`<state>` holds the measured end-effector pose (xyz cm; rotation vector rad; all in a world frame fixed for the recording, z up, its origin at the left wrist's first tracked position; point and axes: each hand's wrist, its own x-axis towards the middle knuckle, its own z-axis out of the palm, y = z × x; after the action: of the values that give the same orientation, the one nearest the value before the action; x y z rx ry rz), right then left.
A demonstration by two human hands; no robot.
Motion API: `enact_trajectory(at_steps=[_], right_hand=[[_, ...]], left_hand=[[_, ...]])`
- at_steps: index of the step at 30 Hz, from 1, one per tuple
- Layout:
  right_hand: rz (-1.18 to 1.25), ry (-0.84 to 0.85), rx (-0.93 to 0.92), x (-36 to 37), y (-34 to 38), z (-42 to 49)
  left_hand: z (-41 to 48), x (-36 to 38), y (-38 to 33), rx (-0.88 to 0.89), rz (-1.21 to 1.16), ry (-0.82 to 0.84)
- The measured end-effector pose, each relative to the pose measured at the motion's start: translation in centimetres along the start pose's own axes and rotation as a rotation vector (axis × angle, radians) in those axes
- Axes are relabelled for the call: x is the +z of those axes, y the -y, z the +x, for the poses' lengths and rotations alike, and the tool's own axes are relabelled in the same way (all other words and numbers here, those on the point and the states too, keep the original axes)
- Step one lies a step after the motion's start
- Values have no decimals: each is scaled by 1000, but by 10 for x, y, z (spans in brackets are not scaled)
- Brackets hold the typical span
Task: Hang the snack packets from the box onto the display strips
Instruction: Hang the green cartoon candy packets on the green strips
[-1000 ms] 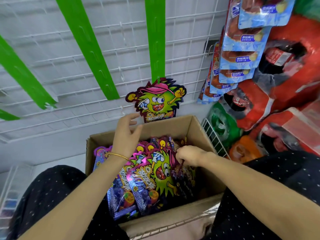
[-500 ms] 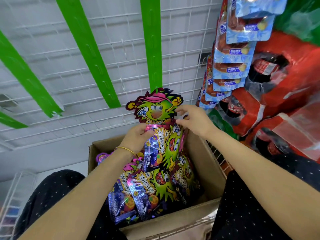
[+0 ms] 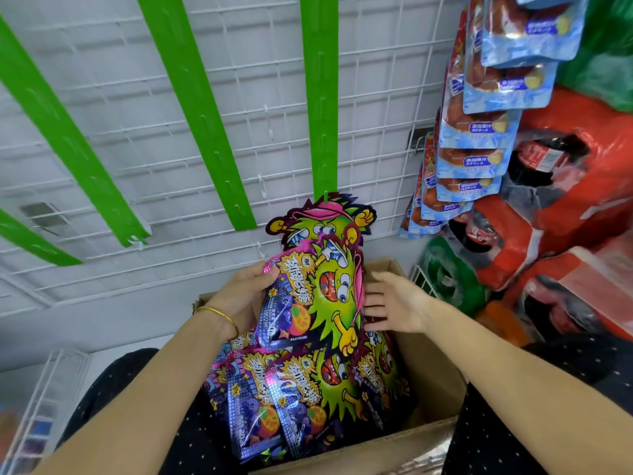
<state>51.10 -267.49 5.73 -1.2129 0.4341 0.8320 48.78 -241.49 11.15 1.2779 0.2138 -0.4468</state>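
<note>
The left hand (image 3: 245, 298) grips a snack packet (image 3: 322, 296) by its 9 o'clock edge, above the cardboard box (image 3: 431, 365). The right hand (image 3: 394, 305), fingers straight and spread, is at its 3 o'clock edge. At 12 o'clock a second packet (image 3: 322, 222) hangs from the green strip (image 3: 320, 97). Spare packets (image 3: 308, 395) fill the box.

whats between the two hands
Head view: a glossy green-and-purple monster-shaped snack packet, gripped by the left hand, with the open right hand at its other edge.
</note>
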Motion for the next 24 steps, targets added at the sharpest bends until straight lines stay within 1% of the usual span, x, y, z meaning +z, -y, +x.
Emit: enact_trajectory(at_steps=[2, 4, 5, 7, 8, 9, 11, 13, 15, 17, 19, 20, 22, 24], right_hand=[[11, 0, -60, -3, 7, -3], [46, -39, -182, -7, 21, -8], [51, -58, -259, -9, 31, -12], [-34, -122, -437, -8, 55, -27], [-123, -160, -534, -6, 69, -36], [-227, -198, -636, -4, 82, -46], [-421, -259, -839, 2, 107, -63], [-587, -261, -974, 11, 123, -74], [-822, -287, -1069, 22, 132, -72], [-1060, -348, -1177, 29, 134, -59], [-1224, -437, -1266, 32, 131, -41], [-1270, -480, -1290, 31, 128, -33], [-1287, -540, -1318, 33, 126, -21], [-1272, -532, -1319, 40, 127, -16]], left_hand=[[3, -7, 0, 1, -24, -38], [8, -12, -1, -10, 45, -105], [10, -13, -2, -15, 121, -140], [13, -9, -10, 33, 384, -171], [16, -5, -17, 105, 496, -188], [21, 0, -26, 197, 551, -236], [30, 16, -52, 384, 591, -325], [41, 36, -80, 547, 633, -341], [53, 56, -104, 640, 628, -327], [67, 71, -118, 647, 614, -307], [77, 81, -122, 619, 641, -307], [81, 83, -122, 610, 638, -302], [85, 86, -119, 607, 644, -286], [87, 86, -116, 612, 719, -273]])
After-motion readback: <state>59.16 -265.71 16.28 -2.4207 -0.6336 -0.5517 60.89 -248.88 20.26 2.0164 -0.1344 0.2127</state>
